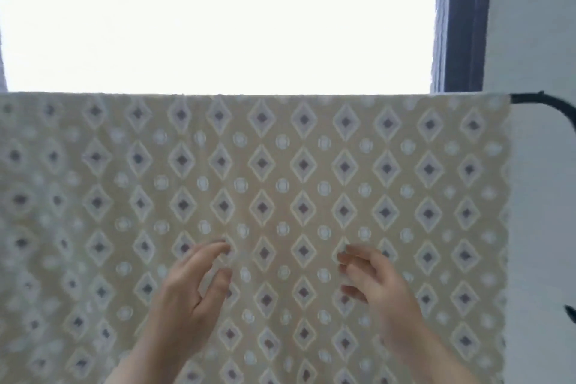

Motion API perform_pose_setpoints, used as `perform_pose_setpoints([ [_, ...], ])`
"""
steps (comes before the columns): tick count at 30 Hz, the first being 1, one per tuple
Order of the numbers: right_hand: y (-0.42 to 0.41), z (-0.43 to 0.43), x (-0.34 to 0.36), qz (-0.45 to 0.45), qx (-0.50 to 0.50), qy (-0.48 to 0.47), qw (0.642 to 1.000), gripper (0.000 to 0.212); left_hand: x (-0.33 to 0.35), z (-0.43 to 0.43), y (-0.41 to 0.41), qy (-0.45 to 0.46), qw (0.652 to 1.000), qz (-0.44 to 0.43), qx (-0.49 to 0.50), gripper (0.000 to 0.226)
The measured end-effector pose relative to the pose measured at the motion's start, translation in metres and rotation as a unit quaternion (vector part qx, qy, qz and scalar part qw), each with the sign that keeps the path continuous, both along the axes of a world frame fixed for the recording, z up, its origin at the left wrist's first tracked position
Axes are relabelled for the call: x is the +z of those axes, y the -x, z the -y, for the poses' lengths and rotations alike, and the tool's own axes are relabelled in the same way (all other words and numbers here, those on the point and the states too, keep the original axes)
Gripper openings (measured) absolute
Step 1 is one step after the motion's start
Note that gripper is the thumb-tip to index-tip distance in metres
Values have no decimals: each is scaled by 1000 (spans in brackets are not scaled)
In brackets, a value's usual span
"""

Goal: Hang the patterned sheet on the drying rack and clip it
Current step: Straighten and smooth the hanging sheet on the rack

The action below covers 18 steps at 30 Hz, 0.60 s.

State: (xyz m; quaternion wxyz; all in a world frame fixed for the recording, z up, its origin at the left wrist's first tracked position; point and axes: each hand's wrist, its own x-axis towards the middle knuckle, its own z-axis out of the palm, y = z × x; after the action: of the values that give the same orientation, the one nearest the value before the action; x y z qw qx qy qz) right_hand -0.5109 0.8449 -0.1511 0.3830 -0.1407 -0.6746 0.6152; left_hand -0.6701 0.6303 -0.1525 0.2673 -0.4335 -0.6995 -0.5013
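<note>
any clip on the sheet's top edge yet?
No: the top edge of the patterned sheet lies bare along the drying rack, with no clip anywhere on it.

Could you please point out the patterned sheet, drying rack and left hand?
patterned sheet (304,165): head view, middle of the cloth.
drying rack (545,100): head view, black corner bar.
left hand (184,290): head view, back of hand.

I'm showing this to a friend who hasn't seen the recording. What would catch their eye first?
The sheet, beige with diamonds and dots, fills the lower two thirds, draped over the rack, whose black bar shows at the right. Above it glares a blank white window. Low in the middle, the left hand and right hand are raised before the sheet, fingers loose.
</note>
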Motion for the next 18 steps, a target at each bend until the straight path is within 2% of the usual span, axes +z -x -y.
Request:
perform_pose_setpoints([
  [3, -18, -7, 71, 3, -19, -62, 998, 28, 78, -8, -12, 16, 998, -49, 22, 45],
  [8, -44, -32, 175, -8, -73, -223, 972, 29, 190, -44, -35, 42, 991, -117, 44, 52],
  [13, -50, -87, 243, 64, -151, -412, 896, 47, 250, -108, -41, 120, 982, -125, 73, 55],
  [18, -46, -157, 275, 162, -205, -552, 792, 45, 274, -155, -25, 206, 970, -85, 96, 55],
])
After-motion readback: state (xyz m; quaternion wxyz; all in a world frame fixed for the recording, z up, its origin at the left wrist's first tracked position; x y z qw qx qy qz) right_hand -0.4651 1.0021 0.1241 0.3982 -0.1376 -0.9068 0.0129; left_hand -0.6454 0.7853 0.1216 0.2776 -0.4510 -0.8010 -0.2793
